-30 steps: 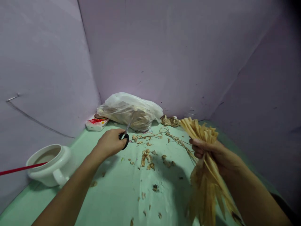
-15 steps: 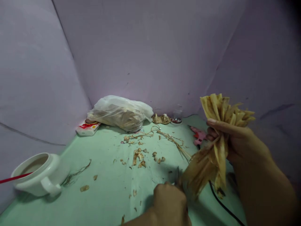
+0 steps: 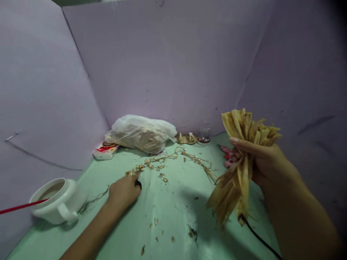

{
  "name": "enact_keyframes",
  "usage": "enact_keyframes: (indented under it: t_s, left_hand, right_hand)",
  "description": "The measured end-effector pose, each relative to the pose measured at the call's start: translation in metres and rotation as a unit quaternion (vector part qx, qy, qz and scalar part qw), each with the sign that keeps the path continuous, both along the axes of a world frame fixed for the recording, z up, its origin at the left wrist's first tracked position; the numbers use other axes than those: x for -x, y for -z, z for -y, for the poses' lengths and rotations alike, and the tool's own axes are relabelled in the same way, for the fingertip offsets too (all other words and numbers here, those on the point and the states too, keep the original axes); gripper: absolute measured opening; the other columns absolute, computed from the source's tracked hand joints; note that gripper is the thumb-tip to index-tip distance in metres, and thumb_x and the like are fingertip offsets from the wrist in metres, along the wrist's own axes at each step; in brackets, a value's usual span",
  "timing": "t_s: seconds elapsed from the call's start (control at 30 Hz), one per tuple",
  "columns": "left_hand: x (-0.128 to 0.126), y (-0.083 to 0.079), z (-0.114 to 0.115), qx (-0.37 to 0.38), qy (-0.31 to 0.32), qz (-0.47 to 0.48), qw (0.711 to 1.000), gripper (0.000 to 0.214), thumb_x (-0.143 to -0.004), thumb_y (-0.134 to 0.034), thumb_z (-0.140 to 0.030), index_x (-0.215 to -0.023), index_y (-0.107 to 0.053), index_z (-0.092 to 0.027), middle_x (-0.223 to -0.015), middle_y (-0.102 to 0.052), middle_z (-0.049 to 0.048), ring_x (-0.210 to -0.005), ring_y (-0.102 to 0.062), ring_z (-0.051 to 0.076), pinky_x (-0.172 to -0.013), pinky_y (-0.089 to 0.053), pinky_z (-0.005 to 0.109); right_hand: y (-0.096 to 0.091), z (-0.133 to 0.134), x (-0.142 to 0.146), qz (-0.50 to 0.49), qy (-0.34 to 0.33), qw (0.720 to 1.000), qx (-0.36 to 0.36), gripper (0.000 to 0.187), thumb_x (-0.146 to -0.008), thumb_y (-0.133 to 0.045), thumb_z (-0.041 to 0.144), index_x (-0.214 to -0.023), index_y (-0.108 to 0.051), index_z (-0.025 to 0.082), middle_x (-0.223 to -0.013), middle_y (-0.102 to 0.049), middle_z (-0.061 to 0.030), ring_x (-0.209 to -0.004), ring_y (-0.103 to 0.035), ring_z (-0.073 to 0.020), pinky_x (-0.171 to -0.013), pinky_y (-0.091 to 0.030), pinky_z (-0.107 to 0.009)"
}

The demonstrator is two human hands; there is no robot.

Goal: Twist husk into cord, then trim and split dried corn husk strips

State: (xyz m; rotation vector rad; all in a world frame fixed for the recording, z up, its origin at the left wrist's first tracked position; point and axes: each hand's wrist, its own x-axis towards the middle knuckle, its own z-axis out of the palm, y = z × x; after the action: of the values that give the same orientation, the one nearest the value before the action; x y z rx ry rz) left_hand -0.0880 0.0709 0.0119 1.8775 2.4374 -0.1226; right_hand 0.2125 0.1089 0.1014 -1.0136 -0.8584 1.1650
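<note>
My right hand (image 3: 268, 162) is closed around a bundle of dried corn husks (image 3: 245, 169), pinched at its middle. The bundle's cut ends fan out above my thumb, while longer brown leaves spread below. On the left, my left hand (image 3: 124, 191) rests low over the table, its fingers curled and touching a row of small husk scraps (image 3: 139, 168). A dark loop, looking like the handle of scissors (image 3: 138, 183), shows at its thumb side; the blades are hidden under the hand.
A white pot (image 3: 54, 202) with a red stick stands at left. At the back are a plastic bag (image 3: 141, 133), a tissue pack (image 3: 105, 151), a woven piece (image 3: 186, 138) and a small bowl (image 3: 203, 140). Dry stalks (image 3: 199, 162), a pink glue gun (image 3: 229, 155) and a black cord (image 3: 261, 238) lie rightward.
My left hand has moved from beside the husk bundle to the far left, and scraps there are pushed together toward the back. The right hand still holds the bundle, slightly further left.
</note>
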Motion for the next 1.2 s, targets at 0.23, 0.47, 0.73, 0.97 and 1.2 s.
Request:
enact_keyframes:
  t_s: [0.23, 0.47, 0.73, 0.97, 1.2]
  left_hand:
    - [0.082, -0.001, -0.007, 0.015, -0.091, -0.034, 0.995, 0.039, -0.073, -0.035, -0.028, -0.090, -0.064, -0.009, -0.089, -0.064, 0.0206, -0.081, -0.060, 0.032, -0.062, -0.043, 0.035]
    - [0.046, 0.005, -0.013, -0.091, -0.033, -0.113, 0.989, 0.035, -0.071, -0.036, -0.012, -0.092, -0.062, -0.003, -0.095, -0.059, 0.0215, -0.094, -0.053, 0.033, -0.074, -0.042, 0.040]
    - [-0.080, 0.038, -0.041, -0.111, 0.393, 0.127, 0.904, 0.044, -0.085, -0.032, -0.032, -0.127, -0.041, -0.020, -0.134, -0.040, 0.0107, -0.123, -0.034, 0.025, -0.100, -0.025, 0.043]
    - [-0.020, 0.048, -0.066, -0.123, 0.231, 0.023, 0.965, 0.046, -0.086, -0.029, -0.034, -0.127, -0.043, -0.018, -0.135, -0.040, 0.0150, -0.126, -0.030, 0.030, -0.099, -0.017, 0.053]
    - [-0.004, -0.002, -0.045, -0.214, 0.045, 0.196, 0.956, 0.035, -0.078, -0.042, -0.029, -0.098, -0.063, -0.010, -0.106, -0.060, 0.0174, -0.108, -0.047, 0.033, -0.089, -0.033, 0.045]
  right_hand:
    - [0.010, -0.004, 0.010, 0.020, -0.025, 0.999, 0.007, 0.032, -0.049, -0.076, 0.025, -0.065, -0.049, 0.017, -0.042, -0.044, 0.0055, -0.034, -0.039, -0.0071, -0.031, -0.034, -0.020]
    - [0.019, -0.008, 0.016, 0.033, -0.007, 0.999, 0.023, 0.034, -0.046, -0.077, 0.026, -0.064, -0.049, 0.017, -0.036, -0.043, 0.0060, -0.030, -0.039, -0.0083, -0.028, -0.032, -0.020]
    - [0.032, -0.009, 0.039, -0.027, -0.126, 0.986, 0.103, 0.026, -0.051, -0.072, 0.021, -0.061, -0.049, 0.015, -0.035, -0.042, 0.0068, -0.030, -0.038, -0.0045, -0.030, -0.033, -0.015]
    - [0.075, -0.020, 0.066, -0.060, -0.226, 0.947, 0.220, 0.019, -0.058, -0.068, 0.016, -0.070, -0.052, 0.014, -0.039, -0.045, 0.0075, -0.032, -0.040, -0.0039, -0.033, -0.039, -0.014]
    - [0.095, -0.008, 0.090, -0.107, -0.264, 0.935, 0.210, 0.028, -0.052, -0.075, 0.021, -0.069, -0.054, 0.014, -0.049, -0.055, 0.0039, -0.043, -0.052, -0.0075, -0.044, -0.046, -0.018]
